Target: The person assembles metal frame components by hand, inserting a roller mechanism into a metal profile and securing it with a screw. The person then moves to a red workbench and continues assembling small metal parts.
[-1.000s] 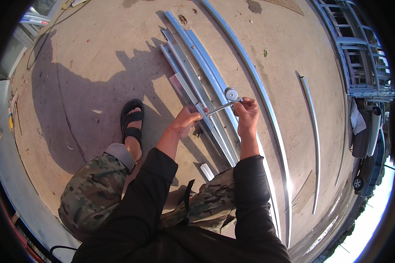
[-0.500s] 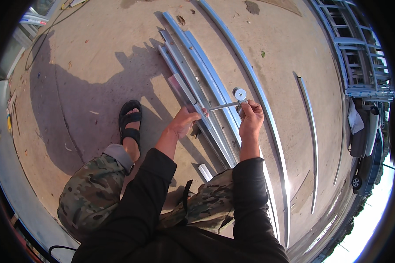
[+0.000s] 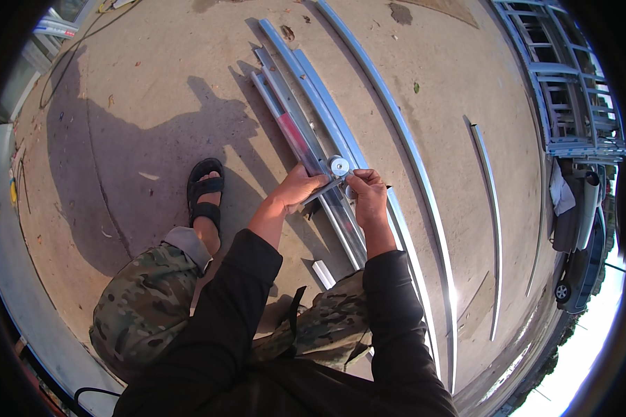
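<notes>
My left hand (image 3: 298, 189) is closed around the near end of a shiny metal channel (image 3: 300, 141) with a reddish patch on its face. In my right hand (image 3: 371, 197), thumb and fingers pinch a metal roller fitting (image 3: 339, 166) with a round wheel. Its thin metal rod (image 3: 318, 192) points down-left and crosses just by my left fingers. The wheel sits close to the channel's end; whether they touch I cannot tell. Both hands are above several long metal profiles (image 3: 322, 98) lying side by side on the ground.
A long curved-looking rail (image 3: 408, 146) and a shorter bar (image 3: 490, 185) lie to the right on the concrete. A short white offcut (image 3: 323, 274) is near my knee. Metal frames (image 3: 560, 76) stand at far right, with a parked car (image 3: 583, 267) below. My sandalled foot (image 3: 206, 191) is left.
My right hand has moved left and slightly down, bringing the roller fitting near the channel's end. The rod has swung to point down-left. My left hand has shifted slightly.
</notes>
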The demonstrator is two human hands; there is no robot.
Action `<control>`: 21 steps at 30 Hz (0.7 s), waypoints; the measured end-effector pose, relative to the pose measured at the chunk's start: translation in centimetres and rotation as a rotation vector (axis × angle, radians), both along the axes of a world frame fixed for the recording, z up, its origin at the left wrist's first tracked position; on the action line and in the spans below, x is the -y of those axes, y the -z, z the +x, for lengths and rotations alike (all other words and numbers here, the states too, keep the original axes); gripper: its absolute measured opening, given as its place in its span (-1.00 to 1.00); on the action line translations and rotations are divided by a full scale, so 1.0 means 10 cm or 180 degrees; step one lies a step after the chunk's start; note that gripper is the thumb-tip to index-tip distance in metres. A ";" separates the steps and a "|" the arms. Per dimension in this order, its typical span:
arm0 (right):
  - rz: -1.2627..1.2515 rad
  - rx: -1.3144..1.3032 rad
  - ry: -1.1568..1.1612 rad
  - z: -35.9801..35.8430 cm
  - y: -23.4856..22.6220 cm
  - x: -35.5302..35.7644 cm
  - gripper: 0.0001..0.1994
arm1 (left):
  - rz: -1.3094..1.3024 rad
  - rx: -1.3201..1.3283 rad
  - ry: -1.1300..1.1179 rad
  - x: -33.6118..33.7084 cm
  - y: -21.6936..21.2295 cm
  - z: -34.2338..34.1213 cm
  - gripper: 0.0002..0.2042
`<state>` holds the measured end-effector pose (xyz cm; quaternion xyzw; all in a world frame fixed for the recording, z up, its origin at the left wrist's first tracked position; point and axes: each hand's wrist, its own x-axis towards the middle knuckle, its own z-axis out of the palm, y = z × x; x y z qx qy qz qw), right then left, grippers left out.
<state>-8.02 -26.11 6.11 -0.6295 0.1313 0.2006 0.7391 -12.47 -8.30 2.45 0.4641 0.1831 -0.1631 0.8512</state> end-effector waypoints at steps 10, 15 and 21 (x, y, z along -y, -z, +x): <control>0.0040 -0.0046 0.0012 -0.02 0.04 -0.01 -0.82 | -0.0075 0.0056 0.0024 -0.04 -0.01 -0.01 -0.69; 0.0039 -0.0063 -0.0007 -0.02 0.05 -0.01 -0.82 | 0.0056 -0.0160 0.0078 -0.05 0.01 0.00 -0.70; 0.0080 -0.0154 0.0017 -0.01 0.04 -0.01 -0.83 | -0.0029 -0.0064 0.0025 -0.03 0.01 0.00 -0.68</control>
